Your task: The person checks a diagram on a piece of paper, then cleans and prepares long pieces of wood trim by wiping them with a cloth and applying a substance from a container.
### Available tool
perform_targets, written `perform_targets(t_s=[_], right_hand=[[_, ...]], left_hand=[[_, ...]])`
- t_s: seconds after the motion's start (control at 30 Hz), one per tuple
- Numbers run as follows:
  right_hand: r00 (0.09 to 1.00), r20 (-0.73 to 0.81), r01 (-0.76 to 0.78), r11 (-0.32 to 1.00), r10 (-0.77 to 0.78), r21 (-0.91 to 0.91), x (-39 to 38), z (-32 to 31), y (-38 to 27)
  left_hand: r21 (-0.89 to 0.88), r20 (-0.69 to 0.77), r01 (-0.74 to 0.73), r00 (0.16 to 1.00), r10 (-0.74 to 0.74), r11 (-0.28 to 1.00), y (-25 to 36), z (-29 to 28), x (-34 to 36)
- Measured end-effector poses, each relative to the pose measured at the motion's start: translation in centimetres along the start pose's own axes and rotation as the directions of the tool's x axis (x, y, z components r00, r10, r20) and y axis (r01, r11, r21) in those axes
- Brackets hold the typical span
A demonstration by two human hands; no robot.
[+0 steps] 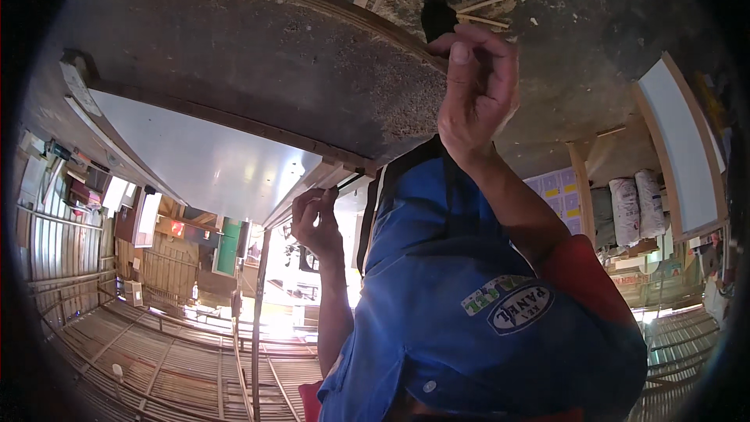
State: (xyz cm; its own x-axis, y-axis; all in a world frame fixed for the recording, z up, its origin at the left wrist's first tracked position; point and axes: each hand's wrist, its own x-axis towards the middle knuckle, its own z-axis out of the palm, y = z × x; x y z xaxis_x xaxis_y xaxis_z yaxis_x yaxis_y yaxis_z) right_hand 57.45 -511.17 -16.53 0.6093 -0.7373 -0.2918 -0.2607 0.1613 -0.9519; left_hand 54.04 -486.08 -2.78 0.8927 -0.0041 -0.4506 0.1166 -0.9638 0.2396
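Observation:
My left hand is closed, fingertips drawn together at the near corner of a white panel edged with wooden strips. A thin dark stick-like piece shows just beyond its fingertips; I cannot tell whether the hand grips it. The panel lies on a dark worktable strewn with sawdust. Over the table's right end, my right hand is raised with its fingers curled toward the thumb. Its fingertips are beside the table's rim, and what they hold, if anything, is hidden.
Offcuts of wood and shavings litter the floor past the table, near a dark shoe-like shape. To the right stands a wood-framed light panel, with white sacks beside it. A green board stands at the left.

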Motion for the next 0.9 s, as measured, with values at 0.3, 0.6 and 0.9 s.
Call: perform_targets(t_s=[0.3,0.6,0.9], right_hand=[[1.000,-0.017,0.015,1.000,-0.016,-0.026,-0.3,-0.2,0.4],[0.998,0.035,0.057,0.998,-0.056,-0.031,0.2,-0.3,-0.1],[0.997,0.038,0.073,0.997,-0.073,0.004,0.4,-0.2,-0.4]], left_hand=[[0.018,0.004,0.015,1.000,-0.016,1.000,0.8,0.1,0.1],[0.077,-0.024,-0.011,1.000,0.013,0.997,-0.2,0.4,-1.1],[0.089,-0.046,-0.047,0.998,0.051,0.995,0.5,0.1,-1.6]])
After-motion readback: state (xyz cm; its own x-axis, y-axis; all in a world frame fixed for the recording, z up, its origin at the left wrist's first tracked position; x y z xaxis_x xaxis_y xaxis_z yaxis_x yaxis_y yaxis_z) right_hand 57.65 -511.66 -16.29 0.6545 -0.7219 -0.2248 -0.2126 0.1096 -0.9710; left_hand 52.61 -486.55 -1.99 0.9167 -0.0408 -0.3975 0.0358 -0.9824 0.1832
